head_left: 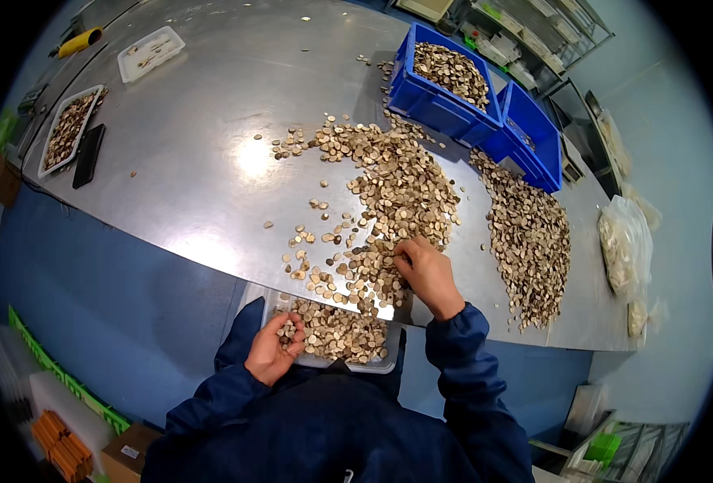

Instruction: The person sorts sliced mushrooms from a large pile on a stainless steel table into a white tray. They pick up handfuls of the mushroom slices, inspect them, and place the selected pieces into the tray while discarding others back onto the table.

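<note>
My left hand is cupped around several small round tan discs, which look like dried slices. It rests over the left side of a clear plastic tub of the same discs, at my lap below the table edge. My right hand reaches onto the near part of a spread heap of discs on the metal table. Its thumb and fingertips are drawn together at the heap. Whether a disc is between them is hidden. Loose discs lie scattered left of this hand, up to the table edge.
Beyond the heap stand a full blue crate and a second blue crate. Another disc heap lies at right. Far left are a white tray of discs, a black phone-like slab, and a white tray holding few pieces.
</note>
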The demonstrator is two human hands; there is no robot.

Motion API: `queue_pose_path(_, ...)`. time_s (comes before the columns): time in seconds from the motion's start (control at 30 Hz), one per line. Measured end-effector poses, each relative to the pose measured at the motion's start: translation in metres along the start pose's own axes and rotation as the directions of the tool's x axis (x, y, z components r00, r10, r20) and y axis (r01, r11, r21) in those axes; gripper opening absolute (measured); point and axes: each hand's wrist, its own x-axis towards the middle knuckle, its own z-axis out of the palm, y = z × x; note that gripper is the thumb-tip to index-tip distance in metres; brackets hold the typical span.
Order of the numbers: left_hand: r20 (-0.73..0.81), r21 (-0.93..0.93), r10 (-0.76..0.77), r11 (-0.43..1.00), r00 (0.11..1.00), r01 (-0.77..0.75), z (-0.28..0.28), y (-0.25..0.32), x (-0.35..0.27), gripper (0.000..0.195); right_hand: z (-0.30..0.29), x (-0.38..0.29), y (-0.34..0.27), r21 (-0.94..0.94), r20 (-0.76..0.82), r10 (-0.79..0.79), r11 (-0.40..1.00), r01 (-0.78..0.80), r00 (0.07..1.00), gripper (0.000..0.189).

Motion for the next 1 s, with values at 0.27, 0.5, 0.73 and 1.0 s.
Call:
queue_pose_path(0.27, -0.005, 0.014, -0.002, 1.000, 1.000, 0.002, -0.001, 0.000, -0.001, 0.019, -0.001, 0.010, 0.005, -0.014, -0.123, -0.045, 0.999, 0.044, 0.991, 0.008)
queue_pose_path(0.5, 0.013, 0.025, -0.014, 1.000, 1.000, 0.014, -0.002, 0.001, 0.001, 0.020, 0.012, 0.020, 0.000, -0.010, -0.061, -0.059, 0.998, 0.059, 0.996, 0.013)
queue_pose_path(0.73, 0.026, 0.028, -0.019, 0.999, 0.999, 0.018, -0.004, 0.000, 0.002, 0.018, 0.015, 0.019, 0.007, 0.035, -0.097, -0.073, 0.996, 0.077, 0.993, 0.012)
queue_pose_path(1.0, 0.093, 0.198, -0.171, 0.969, 0.981, 0.150, 0.022, -0.017, 0.008, 0.024, -0.016, -0.020, -0.054, 0.443, 0.190, -0.135, 0.896, 0.038, 0.972, 0.015)
